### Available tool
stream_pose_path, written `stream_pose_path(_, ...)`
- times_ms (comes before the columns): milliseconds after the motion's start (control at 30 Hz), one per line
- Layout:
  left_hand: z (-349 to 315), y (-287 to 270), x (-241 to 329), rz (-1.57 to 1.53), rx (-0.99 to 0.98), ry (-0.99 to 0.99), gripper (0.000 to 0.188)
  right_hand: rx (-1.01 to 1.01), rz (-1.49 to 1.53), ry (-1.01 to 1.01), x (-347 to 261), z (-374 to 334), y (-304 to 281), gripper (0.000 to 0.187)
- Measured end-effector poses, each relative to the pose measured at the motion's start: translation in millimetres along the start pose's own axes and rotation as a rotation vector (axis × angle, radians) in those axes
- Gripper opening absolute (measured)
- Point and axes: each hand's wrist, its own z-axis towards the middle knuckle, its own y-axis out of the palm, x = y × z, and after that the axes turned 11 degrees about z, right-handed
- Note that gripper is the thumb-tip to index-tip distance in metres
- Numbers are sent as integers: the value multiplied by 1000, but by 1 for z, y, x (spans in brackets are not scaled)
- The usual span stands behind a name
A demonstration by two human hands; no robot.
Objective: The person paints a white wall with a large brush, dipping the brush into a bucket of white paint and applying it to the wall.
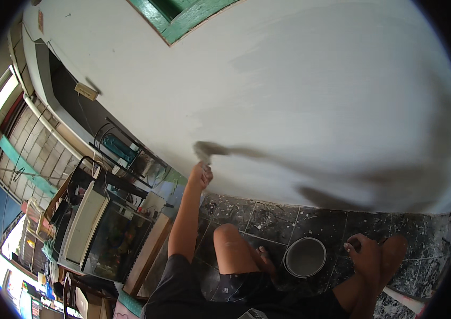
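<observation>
My left arm reaches out to the pale wall [300, 106]. In its closed fingers my left hand [203, 174] grips a paintbrush [202, 152], whose head is at the wall surface. A damp-looking grey patch spreads over the wall to the right of the brush. My right hand [362, 254] rests by my right knee, its fingers loosely curled and apart, with nothing visible in them. On the floor between my legs stands a round bucket [305, 240] with greyish-white paint inside.
Dark floor tiles [273, 219] are spattered with white spots. To the left stand a fish tank [116, 242], a wooden board [148, 254] and a dark metal rack [124, 154]. A green window frame [175, 26] is set in the wall above. A switch box [86, 91] hangs near a doorway.
</observation>
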Motion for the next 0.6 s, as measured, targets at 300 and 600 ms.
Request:
stream_pose_path(300,31,46,-45,306,79,65,40,-25,-60,4,-11,7,5,20)
stream_pose_path(600,-120,179,-152,647,-474,64,36,-28,-217,32,-14,8,6,18)
